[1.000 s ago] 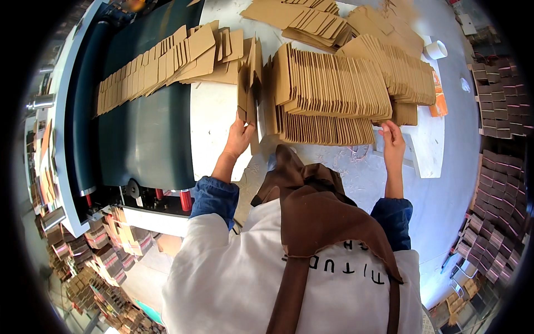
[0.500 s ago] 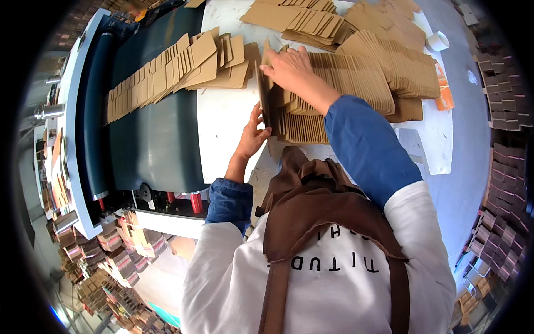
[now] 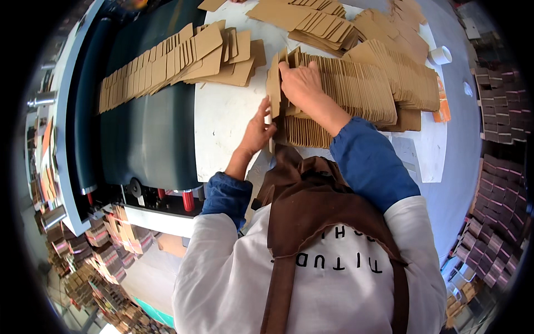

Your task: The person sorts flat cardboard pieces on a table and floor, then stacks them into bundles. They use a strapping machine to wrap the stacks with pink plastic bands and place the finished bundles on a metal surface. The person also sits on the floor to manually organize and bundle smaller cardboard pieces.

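Brown flat cardboard pieces stand on edge in a long, tightly packed row (image 3: 356, 92) on the white table. My right hand (image 3: 302, 83) is over the row's left end, its fingers curled onto an upright cardboard piece (image 3: 274, 83). Close to that piece's near end is my left hand (image 3: 257, 131), fingers apart and thumb and fingertips against its edge. Whether the left fingers also pinch it is hard to see. To the left, an overlapping, fanned line of cardboard pieces (image 3: 161, 67) lies across a dark green belt (image 3: 150, 133) and onto the table.
More cardboard stacks (image 3: 328, 28) lie at the table's far side, with a white cup-like roll (image 3: 440, 55) and an orange packet (image 3: 442, 103) at its right. Another person's fingertips (image 3: 237, 1) show at the top edge. Bundled cardboard (image 3: 500, 183) is piled on the floor at right.
The view has shifted slightly. The upright piece at the row's left end now shows its lighter face, tilted toward the left. Both hands stay close to it.
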`<state>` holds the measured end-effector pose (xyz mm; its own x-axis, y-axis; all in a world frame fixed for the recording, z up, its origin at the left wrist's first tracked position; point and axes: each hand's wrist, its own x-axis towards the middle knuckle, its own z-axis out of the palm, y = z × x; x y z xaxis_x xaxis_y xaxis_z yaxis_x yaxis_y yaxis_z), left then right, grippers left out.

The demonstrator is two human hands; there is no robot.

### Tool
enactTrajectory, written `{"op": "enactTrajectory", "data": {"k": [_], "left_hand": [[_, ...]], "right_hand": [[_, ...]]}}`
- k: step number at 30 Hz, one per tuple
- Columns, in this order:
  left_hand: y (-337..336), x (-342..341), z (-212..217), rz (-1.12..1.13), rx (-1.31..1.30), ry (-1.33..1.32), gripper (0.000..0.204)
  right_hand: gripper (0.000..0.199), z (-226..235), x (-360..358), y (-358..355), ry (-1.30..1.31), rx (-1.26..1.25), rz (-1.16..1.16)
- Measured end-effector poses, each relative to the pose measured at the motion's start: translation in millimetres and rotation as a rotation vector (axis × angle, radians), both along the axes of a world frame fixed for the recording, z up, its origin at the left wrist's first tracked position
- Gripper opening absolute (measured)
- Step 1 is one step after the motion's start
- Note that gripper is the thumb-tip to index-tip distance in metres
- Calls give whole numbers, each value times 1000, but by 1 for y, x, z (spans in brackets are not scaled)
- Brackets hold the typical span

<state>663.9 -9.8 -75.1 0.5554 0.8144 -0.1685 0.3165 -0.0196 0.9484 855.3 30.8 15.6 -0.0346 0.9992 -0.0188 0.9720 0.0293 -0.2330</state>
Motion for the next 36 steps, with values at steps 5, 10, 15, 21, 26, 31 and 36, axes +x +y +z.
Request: {"op": "enactTrajectory", "data": {"k": [5, 10, 15, 21, 26, 31, 36], "left_hand": [[-1, 20, -10, -75, 161, 106, 83], [10, 17, -20, -169, 268, 164, 85], [16, 22, -10, -180, -30, 73, 93], [37, -1, -4, -226, 0, 74, 122], [48, 16, 13, -226, -90, 13, 129], [63, 4, -18, -358, 291, 76, 127], [61, -6, -11, -207, -163, 26, 96]], "right_hand": [[28, 21, 58, -48, 505, 366, -142], [27, -31, 195, -148, 263, 646, -720], [38, -75, 219, -183, 620, 338, -788], [46, -58, 158, -168, 857, 181, -621], [52, -117, 178, -148, 928, 127, -407], [58, -138, 155, -145, 1102, -2, -487], [47, -157, 128, -153, 1275, -18, -524]]}}
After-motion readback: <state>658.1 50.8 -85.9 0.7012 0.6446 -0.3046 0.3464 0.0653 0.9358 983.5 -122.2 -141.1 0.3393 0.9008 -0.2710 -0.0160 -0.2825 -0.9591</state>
